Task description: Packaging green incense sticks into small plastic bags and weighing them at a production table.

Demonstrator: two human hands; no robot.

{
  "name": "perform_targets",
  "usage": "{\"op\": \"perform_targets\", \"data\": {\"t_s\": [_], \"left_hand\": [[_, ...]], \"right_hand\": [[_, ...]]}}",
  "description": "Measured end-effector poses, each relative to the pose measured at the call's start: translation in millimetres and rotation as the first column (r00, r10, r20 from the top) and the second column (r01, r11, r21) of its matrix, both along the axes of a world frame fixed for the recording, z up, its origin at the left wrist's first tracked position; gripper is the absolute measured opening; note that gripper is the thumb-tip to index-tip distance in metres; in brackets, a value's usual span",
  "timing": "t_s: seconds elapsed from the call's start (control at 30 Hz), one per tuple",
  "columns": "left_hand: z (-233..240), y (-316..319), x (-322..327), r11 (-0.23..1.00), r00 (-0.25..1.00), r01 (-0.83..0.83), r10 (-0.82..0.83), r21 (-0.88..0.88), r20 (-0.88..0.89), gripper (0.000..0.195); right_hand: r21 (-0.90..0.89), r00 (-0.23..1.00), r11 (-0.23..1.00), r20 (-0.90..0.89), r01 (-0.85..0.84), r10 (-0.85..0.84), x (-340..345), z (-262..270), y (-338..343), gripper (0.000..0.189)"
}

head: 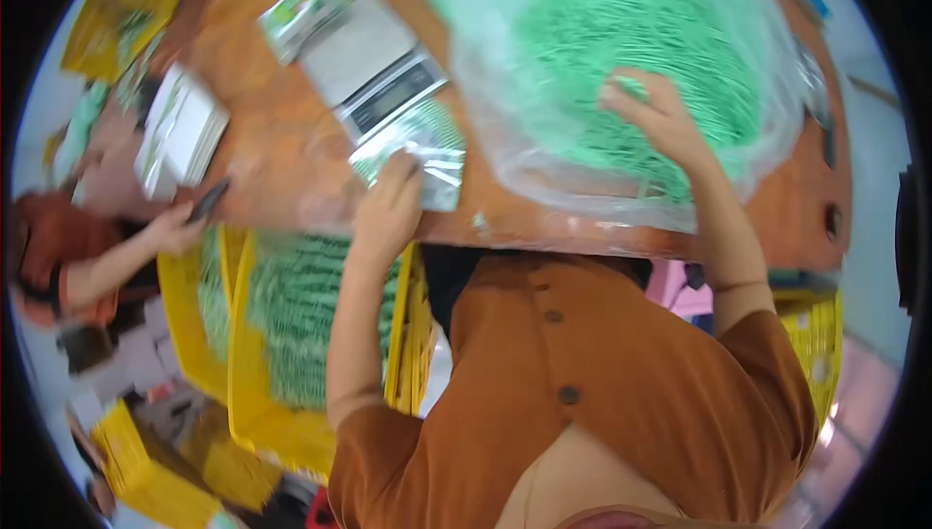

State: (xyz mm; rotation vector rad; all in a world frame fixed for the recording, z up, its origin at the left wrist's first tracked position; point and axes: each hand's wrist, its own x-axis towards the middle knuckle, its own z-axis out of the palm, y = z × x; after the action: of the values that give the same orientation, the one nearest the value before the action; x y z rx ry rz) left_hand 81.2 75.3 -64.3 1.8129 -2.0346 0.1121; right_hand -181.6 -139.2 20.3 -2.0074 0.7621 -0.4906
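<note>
My left hand (389, 198) is at the near edge of a clear, shiny plastic packet (440, 165), its fingers curled on it. Green striped pieces show inside or under the plastic; which of these, I cannot tell. The packet lies against the near end of a digital scale (389, 96), whose display is unreadable. Over a big heap of thin green strands (655, 27), my right hand (655, 110) is curled, with a bit of green between thumb and fingers. The heap rests on a spread clear plastic bag (524, 172). Motion blurs both hands.
A printed packet (302, 12) sits at the scale's far end. White cards (186, 128) are stacked on the wooden table (284, 158) at left. Yellow crates (240, 383) of green strands stand below the edge. Another person's hand (175, 227) holds a dark tool (210, 201).
</note>
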Motion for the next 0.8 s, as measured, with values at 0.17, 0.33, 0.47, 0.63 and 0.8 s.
{"op": "perform_targets", "data": {"t_s": [0.17, 0.33, 0.47, 0.63, 0.8], "left_hand": [[-2.1, 0.9, 3.9, 0.987, 0.960, -0.036, -0.008, -0.153, -0.279, 0.023], [47.8, -88.6, -93.1, 0.986, 0.755, 0.000, -0.110, -0.168, -0.646, 0.020], [15.5, -137.8, -127.9, 0.996, 0.658, 0.087, -0.046, 0.015, -0.752, 0.035], [2.6, -147.4, -141.6, 0.977, 0.435, 0.204, -0.029, 0.067, -0.900, 0.029], [2.7, -143.1, -146.5, 0.966, 0.129, 0.258, -0.017, 0.017, -0.992, 0.019]], "right_hand": [[0.220, 0.995, 0.972, 0.069, -0.088, 0.074, -2.3, -18.8, -16.3, 0.028], [0.574, 0.871, 0.818, 0.423, -0.046, -0.248, -18.3, -0.1, -21.2, 0.020], [0.473, 0.907, 0.880, 0.389, -0.045, -0.163, -19.0, 0.9, -28.3, 0.028], [0.339, 0.971, 0.941, 0.231, -0.028, -0.054, -18.2, 9.3, -11.5, 0.033], [0.027, 0.987, 0.997, 0.150, -0.068, 0.063, -39.5, 0.4, 2.7, 0.029]]}}
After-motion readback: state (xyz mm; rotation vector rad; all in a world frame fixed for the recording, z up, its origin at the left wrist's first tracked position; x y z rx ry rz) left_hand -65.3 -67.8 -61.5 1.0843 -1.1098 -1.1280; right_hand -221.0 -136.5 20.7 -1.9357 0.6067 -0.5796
